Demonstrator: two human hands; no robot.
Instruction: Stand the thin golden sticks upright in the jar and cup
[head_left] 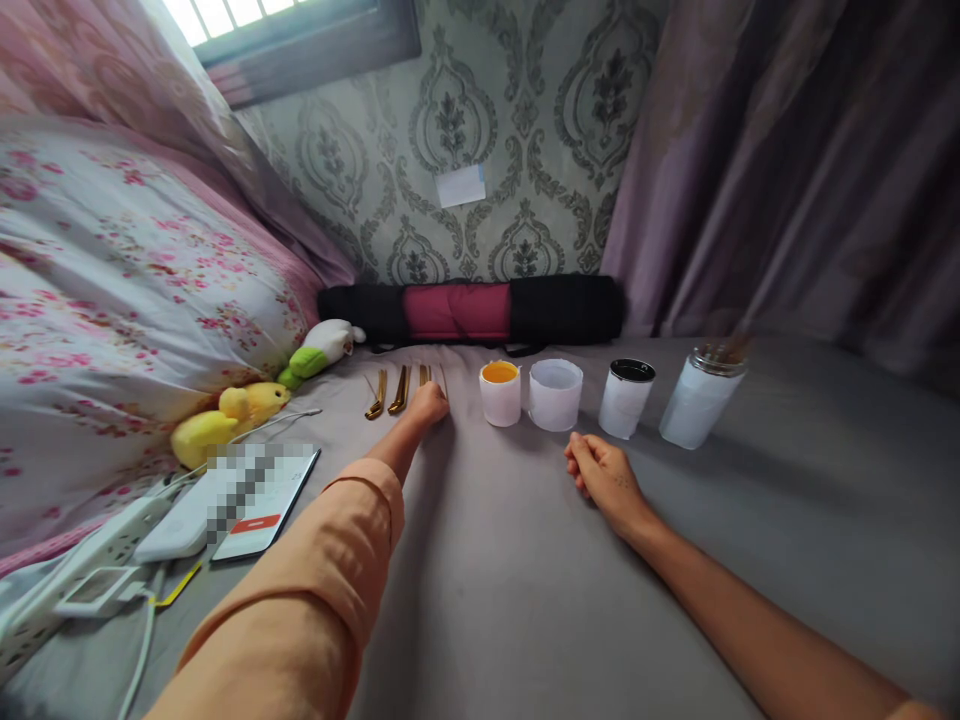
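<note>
Head view. Third gold-coloured piece (425,374) lies at the left hand (430,404), mid-left on the grey sheet (480,560). Its slim upper end shows beyond the knuckles and points away from the person, toward the wall; long axis runs roughly fore and aft. Two like it, the left gold piece (377,394) and the middle gold piece (400,390), lie just beside it, tops tipped slightly right, broader ends toward the person. Left grip: fingers bent downward; cannot tell whether they pinch the piece, as the hand covers its near end. Right hand (606,475): fingers folded in, thumb pressed to them, in front of the tubs.

Sheet is lightly creased. Patterned wallpaper (450,110) behind, barred window (240,12) upper left, purple curtain (697,180) at right.

Row right of the left hand: orange-filled tub (500,402), translucent tub (556,400), dark-topped can (627,404), then a tilted-looking jar (699,402) holding what may be brushes, blurred. Black-and-red bag (457,312) lies along the wall base, beyond the gold pieces. Yellow plush (232,415), tablet (270,510) and power strip (97,545) sit to the left.
</note>
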